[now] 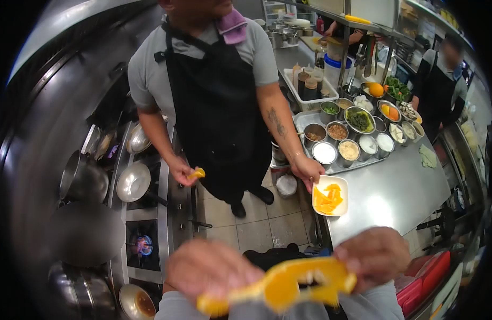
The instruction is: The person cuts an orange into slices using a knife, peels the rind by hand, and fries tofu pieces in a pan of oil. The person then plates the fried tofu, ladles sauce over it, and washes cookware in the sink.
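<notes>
A long curved piece of orange peel (299,280) stretches between my hands, close to the camera and blurred by motion. It has a ragged opening with pale inner flesh showing near its right part. My left hand (214,269) is closed on the peel's left end. At its right end, the fingers of my right hand (377,256) pinch it. Just beyond my hands, a white square bowl (316,207) with orange pieces (329,199) sits at the counter's edge. A co-worker's hand (308,169) touches its rim, and that person's other hand (183,172) holds a small orange piece (198,173).
The co-worker in a black apron (214,106) stands facing me. On the left are stove burners with a lit flame (144,245) and several pans (134,182). To the right, a steel counter (363,213) carries a tray of ingredient cups (325,152). Another person (441,80) stands far right.
</notes>
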The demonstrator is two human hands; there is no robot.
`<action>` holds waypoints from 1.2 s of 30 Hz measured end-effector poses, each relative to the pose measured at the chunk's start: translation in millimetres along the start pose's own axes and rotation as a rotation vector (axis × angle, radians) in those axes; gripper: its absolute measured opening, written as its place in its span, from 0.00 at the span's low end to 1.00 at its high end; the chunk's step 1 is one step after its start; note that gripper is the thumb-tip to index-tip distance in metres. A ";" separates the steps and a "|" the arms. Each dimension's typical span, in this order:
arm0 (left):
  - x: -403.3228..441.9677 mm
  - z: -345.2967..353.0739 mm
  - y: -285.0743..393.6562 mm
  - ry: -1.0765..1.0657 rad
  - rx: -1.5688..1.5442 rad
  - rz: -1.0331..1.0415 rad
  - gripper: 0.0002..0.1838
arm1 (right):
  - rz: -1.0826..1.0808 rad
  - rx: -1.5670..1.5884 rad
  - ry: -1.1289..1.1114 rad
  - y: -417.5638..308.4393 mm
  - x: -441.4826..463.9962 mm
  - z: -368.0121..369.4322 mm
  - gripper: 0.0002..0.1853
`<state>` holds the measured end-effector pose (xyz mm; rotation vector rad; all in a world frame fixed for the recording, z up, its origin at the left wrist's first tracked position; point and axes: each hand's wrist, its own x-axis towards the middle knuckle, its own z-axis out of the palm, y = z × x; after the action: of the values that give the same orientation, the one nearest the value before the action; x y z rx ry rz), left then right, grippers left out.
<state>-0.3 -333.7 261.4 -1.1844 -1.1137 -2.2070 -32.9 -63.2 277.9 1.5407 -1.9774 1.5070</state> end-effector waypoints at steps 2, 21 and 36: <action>3.5 8.7 28.3 -0.112 -0.096 -0.017 0.11 | -0.204 0.004 -0.138 -21.6 12.4 -4.0 0.19; -18.7 8.8 56.4 -0.255 -0.549 -0.200 0.09 | -0.054 -0.074 0.036 -118.5 -31.7 86.7 0.19; -59.2 73.7 -40.9 0.013 0.168 -0.458 0.10 | 0.303 -0.439 0.434 -78.6 -107.9 44.8 0.15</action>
<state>43.9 -251.7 217.6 -0.9088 -1.6629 -2.3738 94.9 -29.4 229.3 0.6991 -2.1373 1.2457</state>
